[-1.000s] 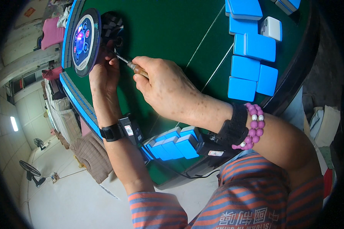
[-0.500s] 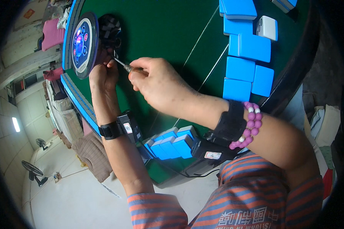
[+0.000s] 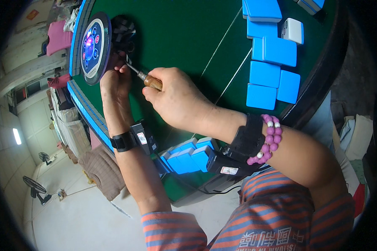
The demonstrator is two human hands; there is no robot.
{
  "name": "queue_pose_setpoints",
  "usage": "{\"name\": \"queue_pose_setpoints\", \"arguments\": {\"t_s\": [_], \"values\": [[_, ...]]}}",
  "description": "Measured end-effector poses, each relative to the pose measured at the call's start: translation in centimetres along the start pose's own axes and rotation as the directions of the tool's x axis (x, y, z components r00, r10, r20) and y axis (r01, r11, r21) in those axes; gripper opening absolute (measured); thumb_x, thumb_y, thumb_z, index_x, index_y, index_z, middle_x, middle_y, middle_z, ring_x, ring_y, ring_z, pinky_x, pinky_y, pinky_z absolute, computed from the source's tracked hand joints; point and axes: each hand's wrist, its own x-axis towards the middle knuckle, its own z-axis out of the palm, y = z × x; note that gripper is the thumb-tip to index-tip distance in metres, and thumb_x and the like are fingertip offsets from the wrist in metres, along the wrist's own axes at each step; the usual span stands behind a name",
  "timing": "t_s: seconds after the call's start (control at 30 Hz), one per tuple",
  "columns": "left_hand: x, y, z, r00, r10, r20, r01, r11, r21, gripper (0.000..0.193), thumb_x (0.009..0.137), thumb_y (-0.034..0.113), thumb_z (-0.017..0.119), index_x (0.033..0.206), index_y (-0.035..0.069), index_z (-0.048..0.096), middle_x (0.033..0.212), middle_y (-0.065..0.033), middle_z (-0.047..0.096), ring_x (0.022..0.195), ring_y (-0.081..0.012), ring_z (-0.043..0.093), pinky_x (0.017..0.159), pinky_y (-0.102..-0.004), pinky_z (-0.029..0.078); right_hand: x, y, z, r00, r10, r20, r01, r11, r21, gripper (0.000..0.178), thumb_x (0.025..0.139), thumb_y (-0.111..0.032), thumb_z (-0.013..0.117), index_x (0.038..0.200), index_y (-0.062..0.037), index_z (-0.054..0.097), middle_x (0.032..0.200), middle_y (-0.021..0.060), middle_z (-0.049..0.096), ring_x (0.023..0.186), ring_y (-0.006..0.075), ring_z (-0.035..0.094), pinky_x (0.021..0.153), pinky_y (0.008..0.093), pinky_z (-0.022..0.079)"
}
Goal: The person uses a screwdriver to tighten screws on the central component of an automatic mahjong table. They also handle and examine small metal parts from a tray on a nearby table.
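Right grip [image 3: 174,92] is clamped on a wooden-handled screwdriver [image 3: 153,83], and I see its slim metal shaft slant up and left toward the back of a round control panel [image 3: 95,48]. That panel stands tilted on edge near the left side of the green-felted mahjong bench [image 3: 180,33], its lit buttons facing left. My left grip [image 3: 116,79] reaches in behind the panel's lower part, close to the screwdriver's tip; the fingers are partly shadowed, so I cannot tell whether they are closed on anything, or whether the tip touches a part. Just right of the panel I make out a dark mechanism [image 3: 123,31], too dim to read in detail. Blue-backed mahjong tiles [image 3: 264,73] lie along the bench's right side, one turned tile [image 3: 292,31] beside them showing white. Another cluster of tiles [image 3: 186,157] sits between my forearms, and a long row of tiles [image 3: 88,108] lines the left edge. A purple-and-white beaded bracelet [image 3: 271,138] circles the right forearm beside a black strap [image 3: 249,136].
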Motion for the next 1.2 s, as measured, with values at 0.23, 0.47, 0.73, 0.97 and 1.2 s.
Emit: {"name": "queue_pose_setpoints", "arguments": {"t_s": [0.23,0.47,0.73,0.97,1.2], "values": [[0.1,0.1,0.2,0.996,0.076,0.054,-0.077,0.997,0.028,0.013,0.092,-0.002,0.046,0.101,0.004,0.053,0.086,-0.0076,0.055,0.056,-0.0078,0.041,0.044,-0.0171,0.034,0.3,0.1,-0.3,0.876,0.296,0.381,-0.482,0.571,0.664,0.019,0.087,-0.016,0.059,0.077,-0.0005,0.055,0.066,0.0021,0.055,0.048,0.0094,0.048,0.04,0.0258,0.036],[1.3,0.0,-0.6,0.986,0.042,-0.163,-0.022,0.992,0.122,0.014,0.092,-0.002,0.048,0.102,0.005,0.055,0.085,-0.0078,0.057,0.057,-0.008,0.043,0.044,-0.0172,0.034,-1.0,-1.2,0.1,0.978,-0.21,0.015,0.203,0.922,-0.328,0.014,0.086,-0.011,0.058,0.088,0.002,0.053,0.076,0.0205,0.06,0.072,0.0387,0.061,0.063,0.0445,0.049],[-1.6,0.2,2.1,0.985,0.016,-0.174,-0.007,0.999,0.054,0.014,0.091,-0.002,0.049,0.103,0.005,0.055,0.085,-0.0073,0.057,0.058,-0.0087,0.044,0.044,-0.0175,0.034,-0.3,-0.5,0.1,0.994,-0.001,0.107,-0.035,0.943,0.33,0.019,0.089,-0.016,0.057,0.079,-0.0014,0.053,0.068,0.0073,0.054,0.056,0.018,0.05,0.047,0.032,0.038],[-0.1,0.0,0.2,0.994,0.109,0.029,-0.11,0.992,0.053,0.014,0.09,-0.003,0.051,0.102,0.005,0.054,0.084,-0.0068,0.056,0.058,-0.01,0.045,0.044,-0.0181,0.035,0.3,0.1,-0.3,0.867,0.186,0.462,-0.487,0.515,0.706,0.018,0.093,-0.021,0.054,0.088,-0.0037,0.051,0.076,0.0034,0.052,0.05,0.005,0.042,0.035,0.02,0.026],[0.2,-0.3,-2.2,0.999,0.031,-0.026,-0.03,0.998,0.048,0.011,0.089,-0.004,0.05,0.099,0.002,0.051,0.086,-0.0075,0.056,0.06,-0.01,0.045,0.046,-0.0179,0.037,-1.6,-1.3,-0.1,0.976,-0.212,0.047,0.217,0.96,-0.179,0.015,0.086,-0.012,0.057,0.087,0.0023,0.053,0.076,0.0208,0.061,0.075,0.0377,0.062,0.066,0.045,0.049]]}}
